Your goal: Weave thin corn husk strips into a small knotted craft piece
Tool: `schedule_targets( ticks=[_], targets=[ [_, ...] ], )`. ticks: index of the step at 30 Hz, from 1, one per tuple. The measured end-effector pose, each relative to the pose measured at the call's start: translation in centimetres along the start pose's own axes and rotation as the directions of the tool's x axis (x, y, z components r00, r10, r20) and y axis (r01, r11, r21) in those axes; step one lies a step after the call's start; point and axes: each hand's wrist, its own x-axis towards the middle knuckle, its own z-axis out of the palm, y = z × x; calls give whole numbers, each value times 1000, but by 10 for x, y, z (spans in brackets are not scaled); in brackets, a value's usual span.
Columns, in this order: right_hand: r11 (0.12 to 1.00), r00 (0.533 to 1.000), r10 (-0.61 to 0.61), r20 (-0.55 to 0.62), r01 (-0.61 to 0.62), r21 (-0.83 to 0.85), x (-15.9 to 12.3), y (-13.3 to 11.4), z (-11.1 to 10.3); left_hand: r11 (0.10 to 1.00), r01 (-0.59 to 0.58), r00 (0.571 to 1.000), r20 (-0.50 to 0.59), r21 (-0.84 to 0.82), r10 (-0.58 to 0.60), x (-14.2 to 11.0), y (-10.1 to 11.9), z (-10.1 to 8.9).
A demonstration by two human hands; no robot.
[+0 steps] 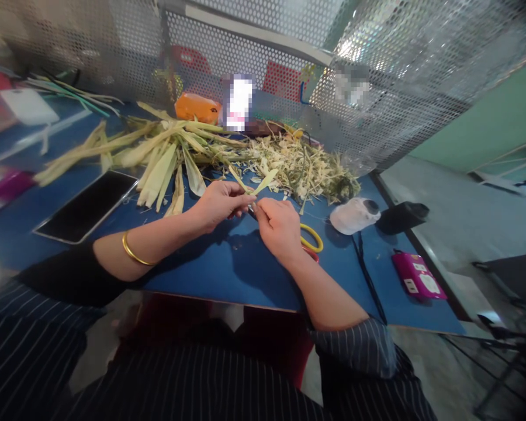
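My left hand (222, 203) is closed, its thumb and fingers pinching a pale green strip of corn husk (265, 182) whose ends spread upward in a V. Against it, my right hand (280, 225) is curled shut with its thumb at the base of the same strip. A small dark, shiny piece (251, 210) shows between the hands; what it is I cannot make out. Behind my right wrist, yellow and red scissor handles (313, 238) stick out, their blades hidden by the hand. A bundle of long husks (158, 169) lies beyond my left hand.
Shredded husk (298, 164) is heaped at the back against a perforated metal screen (254, 44). A tablet-like black slab (87, 206) lies left. To the right are a white thread cone (355, 216), a black cone (402, 217), a black cord (368, 280) and a magenta box (418, 275).
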Motion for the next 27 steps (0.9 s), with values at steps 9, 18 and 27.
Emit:
schedule_targets(
  ticks=[9,18,27],
  targets=[
    [974,996,84,22,-86,211,-4,-9,0,1000,25,1000,-11,11,-25,3,4,-6],
    [92,743,572,347,-479,873,21,9,11,982,188,969,160,18,-188,12,15,-28],
    [-169,706,479,522,-509,844,35,14,14,969,75,983,144,234,-111,4,8,-21]
  ],
)
